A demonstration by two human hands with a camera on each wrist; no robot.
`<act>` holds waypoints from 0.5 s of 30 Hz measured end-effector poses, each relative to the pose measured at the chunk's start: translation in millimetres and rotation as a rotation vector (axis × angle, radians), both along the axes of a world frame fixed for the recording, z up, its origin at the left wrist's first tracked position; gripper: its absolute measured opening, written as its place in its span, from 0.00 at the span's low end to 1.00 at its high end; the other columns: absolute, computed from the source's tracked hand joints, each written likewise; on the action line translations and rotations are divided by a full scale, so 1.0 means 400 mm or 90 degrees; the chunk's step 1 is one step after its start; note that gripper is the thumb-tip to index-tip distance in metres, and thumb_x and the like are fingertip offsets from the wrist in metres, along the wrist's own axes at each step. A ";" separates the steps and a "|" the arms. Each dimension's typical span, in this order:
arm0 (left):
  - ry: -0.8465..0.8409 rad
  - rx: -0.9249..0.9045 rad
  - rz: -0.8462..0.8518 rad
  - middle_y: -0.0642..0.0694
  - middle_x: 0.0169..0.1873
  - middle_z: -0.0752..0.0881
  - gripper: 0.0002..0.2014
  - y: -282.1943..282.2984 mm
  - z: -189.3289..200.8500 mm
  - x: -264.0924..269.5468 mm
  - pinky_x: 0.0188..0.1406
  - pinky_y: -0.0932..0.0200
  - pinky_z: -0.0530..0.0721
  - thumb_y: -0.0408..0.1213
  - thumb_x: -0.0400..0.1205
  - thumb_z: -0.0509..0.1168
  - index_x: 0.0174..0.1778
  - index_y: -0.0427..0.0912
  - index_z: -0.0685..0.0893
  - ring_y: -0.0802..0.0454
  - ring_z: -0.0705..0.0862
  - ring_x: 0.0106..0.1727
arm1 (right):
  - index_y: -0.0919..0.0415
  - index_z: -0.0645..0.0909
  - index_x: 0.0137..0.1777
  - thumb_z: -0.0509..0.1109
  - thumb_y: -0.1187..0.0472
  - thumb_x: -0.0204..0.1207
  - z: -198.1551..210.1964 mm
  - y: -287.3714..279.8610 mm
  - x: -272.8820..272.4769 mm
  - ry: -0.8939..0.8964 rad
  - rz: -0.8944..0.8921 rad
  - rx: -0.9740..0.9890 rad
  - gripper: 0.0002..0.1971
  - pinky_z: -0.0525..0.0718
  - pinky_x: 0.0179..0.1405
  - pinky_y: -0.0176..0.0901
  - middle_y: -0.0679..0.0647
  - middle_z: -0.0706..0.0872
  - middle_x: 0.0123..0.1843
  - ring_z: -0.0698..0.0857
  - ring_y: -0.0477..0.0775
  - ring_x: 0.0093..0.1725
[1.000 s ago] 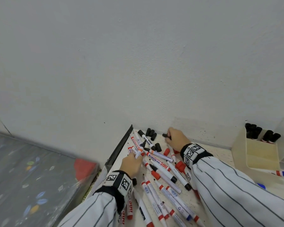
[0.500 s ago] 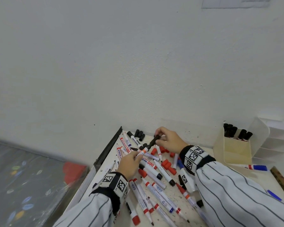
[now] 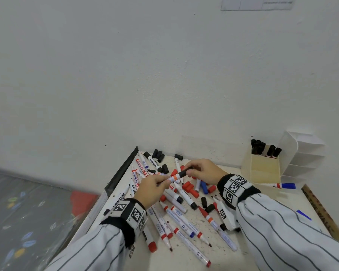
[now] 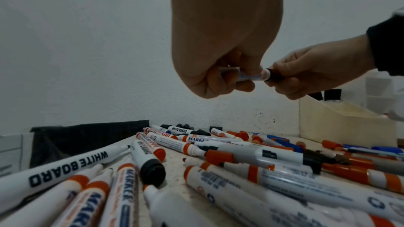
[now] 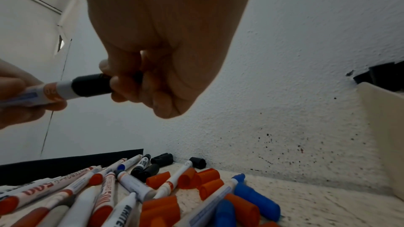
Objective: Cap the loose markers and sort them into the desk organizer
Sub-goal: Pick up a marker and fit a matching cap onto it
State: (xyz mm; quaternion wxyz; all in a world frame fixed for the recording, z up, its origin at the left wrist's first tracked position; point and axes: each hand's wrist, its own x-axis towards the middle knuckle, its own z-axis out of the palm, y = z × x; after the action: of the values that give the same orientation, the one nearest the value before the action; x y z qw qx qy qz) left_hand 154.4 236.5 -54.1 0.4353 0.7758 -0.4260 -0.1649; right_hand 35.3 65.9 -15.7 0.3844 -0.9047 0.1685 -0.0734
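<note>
Head view: you are gripping the light, stiff marker (image 3: 171, 178) mid-barrel in your left hand (image 3: 152, 189) while your right hand (image 3: 203, 171) is pinching its black cap (image 3: 185, 172) on.

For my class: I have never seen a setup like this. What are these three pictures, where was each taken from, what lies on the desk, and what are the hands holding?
No machine here: a person wears three cameras. The big picture comes from the head, looking down at both hands. The other two come from the wrists, looking along each hand.

The left hand grips a marker by its white barrel. The right hand holds the black cap on its end; whether it is fully seated I cannot tell.

On the desk lie many loose markers, some capped, some not, with loose red caps and black ones among them. To the right stands the organizer, with black-capped markers upright in one compartment.
</note>
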 end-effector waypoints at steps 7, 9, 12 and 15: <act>-0.049 -0.013 -0.018 0.58 0.27 0.78 0.13 0.018 0.017 -0.023 0.24 0.79 0.70 0.37 0.82 0.65 0.61 0.42 0.85 0.64 0.72 0.25 | 0.51 0.77 0.35 0.59 0.54 0.83 0.006 0.022 -0.035 0.078 -0.002 -0.074 0.14 0.67 0.29 0.34 0.44 0.74 0.26 0.71 0.40 0.25; -0.020 -0.012 -0.049 0.55 0.26 0.79 0.10 0.022 0.022 -0.035 0.24 0.77 0.71 0.37 0.82 0.65 0.56 0.43 0.87 0.64 0.74 0.23 | 0.52 0.79 0.37 0.60 0.55 0.83 0.006 0.026 -0.043 0.074 0.015 -0.088 0.13 0.68 0.31 0.37 0.47 0.75 0.28 0.71 0.45 0.28; 0.028 0.012 -0.088 0.51 0.23 0.76 0.12 0.027 0.028 -0.048 0.21 0.76 0.69 0.38 0.83 0.62 0.36 0.44 0.85 0.65 0.72 0.18 | 0.58 0.84 0.50 0.63 0.58 0.81 0.009 0.031 -0.058 0.059 0.036 -0.108 0.08 0.70 0.35 0.39 0.53 0.81 0.36 0.74 0.48 0.33; 0.058 0.037 -0.103 0.49 0.23 0.74 0.17 0.029 0.028 -0.058 0.22 0.74 0.68 0.41 0.84 0.61 0.28 0.43 0.81 0.64 0.69 0.17 | 0.58 0.84 0.53 0.65 0.60 0.79 0.014 0.036 -0.077 0.040 0.046 -0.126 0.08 0.70 0.35 0.36 0.50 0.81 0.37 0.74 0.45 0.33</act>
State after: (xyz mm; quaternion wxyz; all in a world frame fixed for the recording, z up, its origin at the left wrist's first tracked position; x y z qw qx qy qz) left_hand 131.2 248.0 -43.0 0.4171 0.7426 -0.4621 -0.2470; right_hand 4.3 80.3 -10.1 0.2903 -0.9455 0.1399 -0.0475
